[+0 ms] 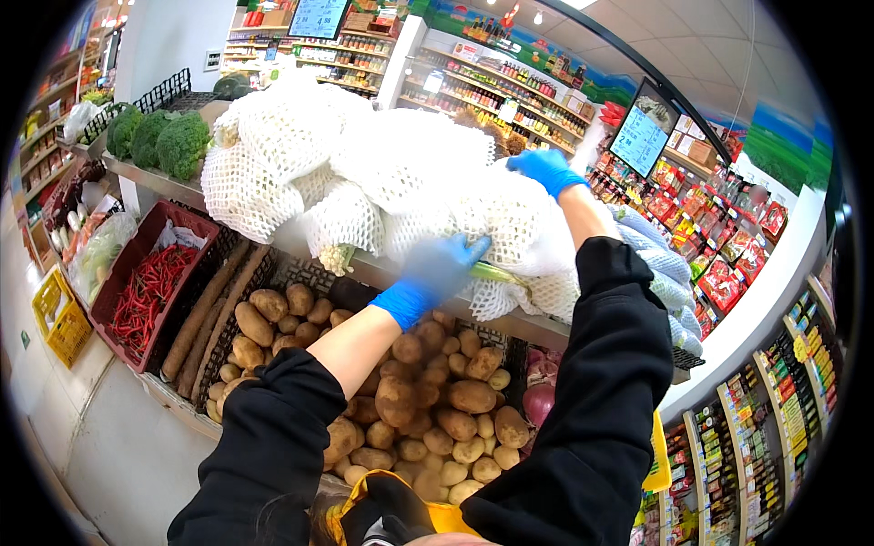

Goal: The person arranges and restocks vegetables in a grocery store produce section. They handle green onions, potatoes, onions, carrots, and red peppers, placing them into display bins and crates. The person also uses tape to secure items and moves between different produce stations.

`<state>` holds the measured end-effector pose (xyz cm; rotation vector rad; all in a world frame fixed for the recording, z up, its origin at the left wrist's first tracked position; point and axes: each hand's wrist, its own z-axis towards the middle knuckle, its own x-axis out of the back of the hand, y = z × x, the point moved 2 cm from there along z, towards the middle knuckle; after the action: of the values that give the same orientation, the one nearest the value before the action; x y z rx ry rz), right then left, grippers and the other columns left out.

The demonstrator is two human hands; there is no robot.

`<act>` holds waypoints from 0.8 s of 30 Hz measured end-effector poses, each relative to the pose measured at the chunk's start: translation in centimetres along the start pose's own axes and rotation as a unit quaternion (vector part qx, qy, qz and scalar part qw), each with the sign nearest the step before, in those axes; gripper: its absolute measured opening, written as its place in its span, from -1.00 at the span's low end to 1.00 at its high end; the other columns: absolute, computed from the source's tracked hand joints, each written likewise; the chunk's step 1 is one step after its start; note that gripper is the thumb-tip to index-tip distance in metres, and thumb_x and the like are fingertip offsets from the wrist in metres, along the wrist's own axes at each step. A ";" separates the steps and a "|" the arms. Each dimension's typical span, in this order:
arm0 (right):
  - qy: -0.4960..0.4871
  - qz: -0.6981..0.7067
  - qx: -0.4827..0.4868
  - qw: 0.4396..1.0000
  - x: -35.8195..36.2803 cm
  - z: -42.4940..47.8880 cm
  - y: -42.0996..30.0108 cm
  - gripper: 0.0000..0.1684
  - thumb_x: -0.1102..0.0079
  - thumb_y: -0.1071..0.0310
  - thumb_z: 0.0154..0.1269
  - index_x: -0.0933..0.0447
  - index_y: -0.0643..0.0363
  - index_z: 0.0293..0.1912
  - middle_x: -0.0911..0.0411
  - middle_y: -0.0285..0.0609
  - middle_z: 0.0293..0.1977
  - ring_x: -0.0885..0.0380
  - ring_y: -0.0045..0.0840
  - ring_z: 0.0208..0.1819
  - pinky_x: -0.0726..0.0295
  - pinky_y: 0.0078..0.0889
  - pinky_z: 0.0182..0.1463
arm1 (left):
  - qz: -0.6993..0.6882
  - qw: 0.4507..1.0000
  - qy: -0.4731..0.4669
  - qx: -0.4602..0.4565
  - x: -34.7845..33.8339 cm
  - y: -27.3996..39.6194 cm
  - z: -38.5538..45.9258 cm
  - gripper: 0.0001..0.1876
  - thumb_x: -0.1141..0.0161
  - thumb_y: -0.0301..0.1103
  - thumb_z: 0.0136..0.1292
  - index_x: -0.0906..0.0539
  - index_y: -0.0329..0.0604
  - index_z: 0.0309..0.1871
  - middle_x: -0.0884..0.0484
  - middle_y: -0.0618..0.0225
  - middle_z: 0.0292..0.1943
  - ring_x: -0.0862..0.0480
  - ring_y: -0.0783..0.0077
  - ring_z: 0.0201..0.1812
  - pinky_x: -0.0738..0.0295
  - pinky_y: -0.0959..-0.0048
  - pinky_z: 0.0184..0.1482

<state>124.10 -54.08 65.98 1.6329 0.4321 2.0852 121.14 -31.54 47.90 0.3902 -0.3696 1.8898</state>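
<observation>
Cauliflowers in white foam net sleeves (259, 184) are heaped on a raised metal shelf before me. My left hand (444, 269), in a blue glove and blurred, touches the front of the heap beside a pale green stalk (496, 274); whether it grips anything is unclear. Farther back on the right, my right hand (545, 169), also blue-gloved, rests on top of the heap near its back edge, its fingers partly hidden. One cauliflower head (336, 258) pokes out of its sleeve at the shelf's front edge.
Potatoes (457, 396) fill the bin below the metal shelf edge (382, 269). Left of them are long brown roots (212, 314) and a crate of red chillies (151, 290). Broccoli (183, 143) stands left of the heap, red onions (539, 403) lie lower right, and a screen (643, 130) hangs behind.
</observation>
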 end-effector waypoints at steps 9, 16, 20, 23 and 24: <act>0.275 0.104 -0.117 0.948 3.1 -7.2 6.7 -0.87 -0.09 0.33 0.07 -0.53 0.03 -0.31 -0.57 -0.06 -0.37 -0.55 -0.13 -0.29 -0.51 -0.24 -0.23 | -0.022 0.999 0.037 0.002 0.7 0.4 -0.3 -0.73 -0.23 -0.34 -0.05 -0.53 0.09 -0.21 -0.51 0.35 -0.48 -0.58 0.27 -0.57 -0.46 0.31 -0.57; 0.123 0.062 -0.126 0.982 0.8 -8.4 7.5 -0.72 -0.10 0.35 0.10 -0.55 -0.07 -0.14 -0.57 -0.07 -0.18 -0.55 -0.19 -0.13 -0.51 -0.25 -0.09 | -0.037 0.999 0.039 0.000 0.8 0.5 -0.2 -0.74 -0.25 -0.34 -0.10 -0.52 0.10 -0.27 -0.48 0.34 -0.51 -0.57 0.23 -0.57 -0.44 0.27 -0.57; 0.098 -0.128 -0.004 0.987 1.2 -6.8 3.1 -0.16 -0.30 0.26 -0.08 -0.23 -0.29 0.25 -0.31 -0.09 0.19 -0.35 -0.18 0.17 -0.34 -0.23 0.21 | -0.031 0.999 0.024 0.012 1.1 0.5 -0.2 -0.84 -0.14 -0.32 0.05 -0.56 0.06 -0.26 -0.55 0.33 -0.44 -0.60 0.22 -0.44 -0.49 0.28 -0.43; 0.095 -0.159 0.147 0.972 0.3 -5.3 -2.4 0.16 -0.39 0.19 -0.19 0.08 -0.33 0.37 -0.02 -0.02 0.35 -0.09 -0.10 0.34 -0.12 -0.21 0.36 | -0.057 0.998 0.010 0.018 1.3 0.5 -0.3 -0.87 -0.09 -0.31 0.12 -0.58 0.03 -0.26 -0.58 0.32 -0.43 -0.60 0.20 -0.40 -0.50 0.27 -0.39; 0.101 -0.129 0.151 0.975 0.3 -5.3 -3.2 -0.07 -0.31 0.12 -0.07 -0.10 -0.23 0.31 -0.19 0.02 0.26 -0.31 -0.13 0.21 -0.33 -0.18 0.22 | -0.077 0.997 0.011 0.016 1.3 0.5 -0.3 -0.87 -0.09 -0.31 0.11 -0.58 0.03 -0.26 -0.57 0.32 -0.44 -0.60 0.20 -0.41 -0.49 0.26 -0.41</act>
<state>119.47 -51.04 63.27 1.4310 1.0166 2.0668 120.22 -30.50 48.13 0.4089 -0.2868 1.7507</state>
